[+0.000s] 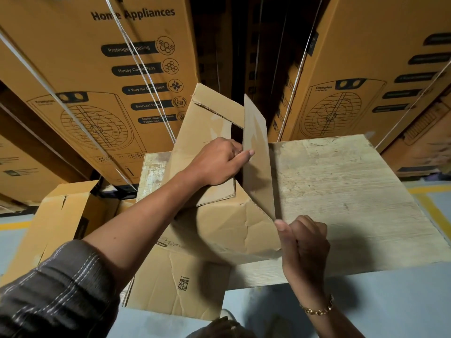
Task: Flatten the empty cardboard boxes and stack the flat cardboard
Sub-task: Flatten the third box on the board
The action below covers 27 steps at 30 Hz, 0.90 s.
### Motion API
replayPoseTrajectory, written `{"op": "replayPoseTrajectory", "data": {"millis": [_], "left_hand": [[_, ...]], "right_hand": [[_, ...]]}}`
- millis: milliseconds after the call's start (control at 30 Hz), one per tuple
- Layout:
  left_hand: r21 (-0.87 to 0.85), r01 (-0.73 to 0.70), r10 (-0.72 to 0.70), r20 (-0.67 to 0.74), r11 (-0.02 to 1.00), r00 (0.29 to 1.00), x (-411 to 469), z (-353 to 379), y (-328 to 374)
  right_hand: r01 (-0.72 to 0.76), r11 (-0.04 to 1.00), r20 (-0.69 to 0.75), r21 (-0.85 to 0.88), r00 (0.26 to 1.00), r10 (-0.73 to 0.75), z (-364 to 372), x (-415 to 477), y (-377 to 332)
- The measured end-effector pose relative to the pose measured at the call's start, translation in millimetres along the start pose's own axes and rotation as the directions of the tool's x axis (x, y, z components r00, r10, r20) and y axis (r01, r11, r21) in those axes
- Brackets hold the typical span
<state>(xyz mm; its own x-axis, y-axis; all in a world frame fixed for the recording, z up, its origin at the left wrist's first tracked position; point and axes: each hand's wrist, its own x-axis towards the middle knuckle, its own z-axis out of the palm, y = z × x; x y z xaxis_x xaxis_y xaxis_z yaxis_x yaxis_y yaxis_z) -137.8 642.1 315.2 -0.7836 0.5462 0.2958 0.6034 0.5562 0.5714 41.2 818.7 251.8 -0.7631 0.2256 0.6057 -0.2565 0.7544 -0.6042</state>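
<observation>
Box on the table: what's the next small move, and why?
Probably fold the upright panel leftward, down onto the box. The box lies half collapsed and creased on the table, but this panel stands on edge. The left hand grips its edge and the right hand seems to pinch its lower corner, so both are placed to lay it flat.

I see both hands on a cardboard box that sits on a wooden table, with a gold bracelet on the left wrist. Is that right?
Not quite. The head view shows the gold bracelet on the right wrist, not the left. The rest stands: the left hand and right hand are both on the cardboard box, which sits on the wooden table.
</observation>
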Motion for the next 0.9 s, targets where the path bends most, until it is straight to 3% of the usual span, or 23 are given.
{"op": "replayPoseTrajectory", "data": {"millis": [300,467,733,800,900], "left_hand": [[0.031,0.023,-0.022,-0.03,0.999,0.999,4,-1,14],[0.015,-0.021,0.024,-0.235,1.0,0.972,24,-20,31],[0.189,-0.049,0.077,-0.143,0.981,0.987,18,24,37],[0.189,-0.034,0.065,-0.164,0.981,0.984,17,21,39],[0.172,0.009,0.03,-0.223,0.985,0.974,16,17,42]], "right_hand": [[0.07,0.997,0.013,-0.011,0.997,-0.07,-14,-14,5],[0.164,0.986,0.023,0.001,0.986,-0.164,-36,-21,13],[0.146,0.989,0.237,-0.014,0.962,-0.139,-60,-32,16],[0.108,0.994,0.416,0.033,0.902,-0.112,-70,-31,16],[0.048,0.998,0.733,0.038,0.678,-0.061,-75,-38,14]]}}
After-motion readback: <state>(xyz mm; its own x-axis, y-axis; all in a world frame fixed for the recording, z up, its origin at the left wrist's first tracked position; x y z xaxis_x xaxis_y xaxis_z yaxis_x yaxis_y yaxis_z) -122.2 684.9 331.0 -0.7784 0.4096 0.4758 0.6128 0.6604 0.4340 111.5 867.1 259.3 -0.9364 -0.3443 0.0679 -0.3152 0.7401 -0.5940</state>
